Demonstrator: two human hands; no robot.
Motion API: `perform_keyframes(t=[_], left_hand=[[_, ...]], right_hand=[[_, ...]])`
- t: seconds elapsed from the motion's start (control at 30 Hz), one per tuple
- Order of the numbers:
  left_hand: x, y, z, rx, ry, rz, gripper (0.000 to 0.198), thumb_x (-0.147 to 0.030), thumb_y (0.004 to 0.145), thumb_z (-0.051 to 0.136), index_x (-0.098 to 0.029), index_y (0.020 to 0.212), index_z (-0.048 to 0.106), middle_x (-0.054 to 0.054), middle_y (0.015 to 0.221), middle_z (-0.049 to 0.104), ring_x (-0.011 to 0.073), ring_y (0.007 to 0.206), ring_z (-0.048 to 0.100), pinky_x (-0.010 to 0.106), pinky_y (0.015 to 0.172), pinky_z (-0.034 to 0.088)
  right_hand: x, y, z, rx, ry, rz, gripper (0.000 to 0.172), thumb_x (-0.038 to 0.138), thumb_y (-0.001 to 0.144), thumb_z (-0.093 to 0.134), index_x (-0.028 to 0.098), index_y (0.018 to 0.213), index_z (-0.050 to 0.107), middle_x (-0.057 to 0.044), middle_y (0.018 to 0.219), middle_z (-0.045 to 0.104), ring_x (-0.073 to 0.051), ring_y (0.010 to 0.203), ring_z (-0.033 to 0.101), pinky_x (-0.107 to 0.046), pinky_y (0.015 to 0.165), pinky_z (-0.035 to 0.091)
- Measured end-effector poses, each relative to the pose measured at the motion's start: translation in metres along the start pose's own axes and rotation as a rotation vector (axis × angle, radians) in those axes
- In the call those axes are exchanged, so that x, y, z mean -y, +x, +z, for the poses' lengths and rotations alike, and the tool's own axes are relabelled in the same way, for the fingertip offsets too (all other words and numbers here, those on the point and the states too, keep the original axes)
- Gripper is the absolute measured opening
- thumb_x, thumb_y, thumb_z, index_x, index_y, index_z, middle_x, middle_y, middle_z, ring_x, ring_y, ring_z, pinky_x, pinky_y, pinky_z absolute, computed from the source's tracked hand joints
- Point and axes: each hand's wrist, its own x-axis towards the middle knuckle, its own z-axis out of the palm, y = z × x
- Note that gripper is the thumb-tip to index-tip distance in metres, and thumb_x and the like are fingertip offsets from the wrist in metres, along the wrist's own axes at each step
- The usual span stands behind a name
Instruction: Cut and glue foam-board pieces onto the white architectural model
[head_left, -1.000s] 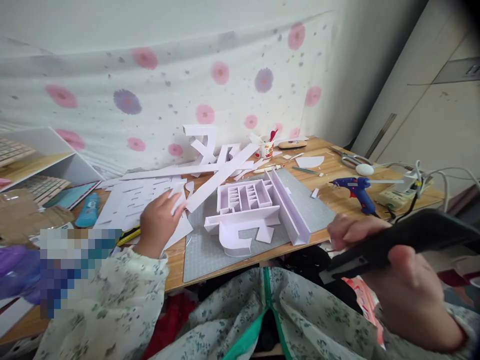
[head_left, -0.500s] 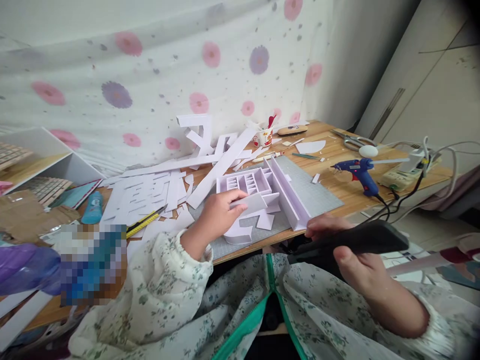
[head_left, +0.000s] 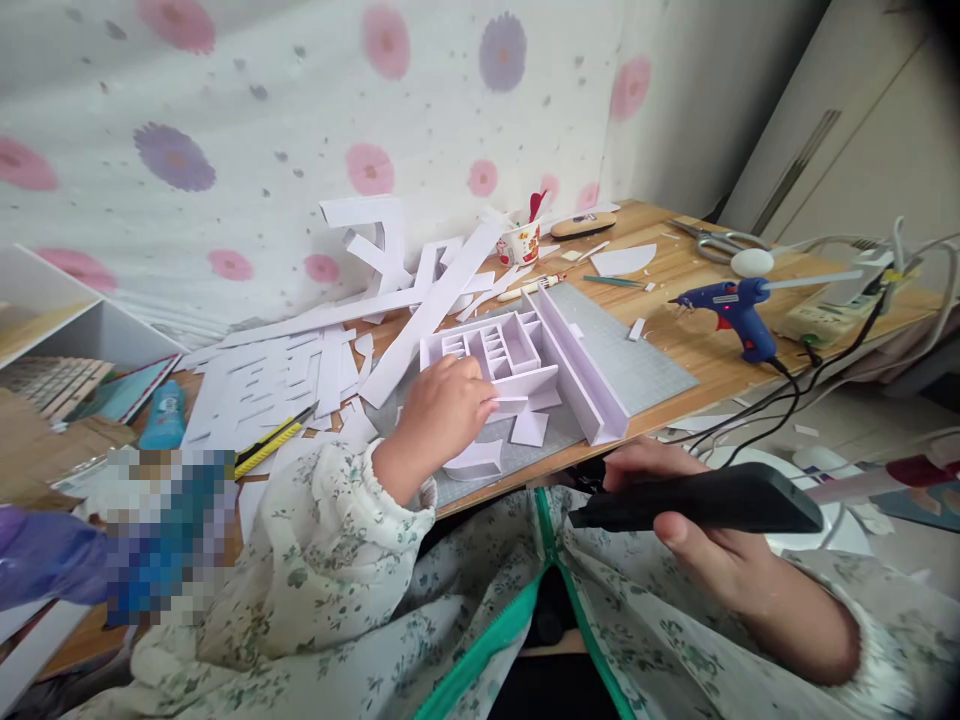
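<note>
My left hand (head_left: 442,415) is closed at the front of a small white foam-board model (head_left: 517,350) with several compartments. Its fingertips pinch a thin white foam-board panel (head_left: 511,406), mostly hidden by the hand. Long upright strips (head_left: 579,375) form the model's right side. A curved white piece (head_left: 476,460) and a small square piece (head_left: 529,428) lie in front on the grey cutting mat (head_left: 652,360). Off the table's front edge, my right hand (head_left: 712,560) grips a flat black phone (head_left: 712,500), seen nearly edge-on.
A blue hot glue gun (head_left: 739,310) stands at the right beside a power strip (head_left: 821,310). Scissors (head_left: 724,243) lie behind it. At left are a yellow utility knife (head_left: 266,447), cut foam-board sheets (head_left: 251,385) and a blue bottle (head_left: 163,415). A paper cup (head_left: 519,243) stands at the back.
My left hand has turned knuckles-up, and the panel it holds now shows less. The phone in my right hand has tilted flatter. The whole view has shifted slightly.
</note>
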Motion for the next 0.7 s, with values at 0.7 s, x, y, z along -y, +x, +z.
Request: perform_keyframes(t=[0.7], left_hand=[[0.025,0.015,-0.010,0.193,-0.023,0.167,0.024,-0.031,0.090,0.055,-0.021,0.075,0.071,0.001,0.074,0.064,0.0180,0.075,0.056,0.032,0.067,0.033]], right_hand=[[0.005,0.000,0.003,-0.088,0.057,0.085,0.037,0.051,0.092,0.046,0.028,0.120,0.056,-0.004,0.087,0.064,-0.017,0.076,0.063,-0.023,0.064,0.055]])
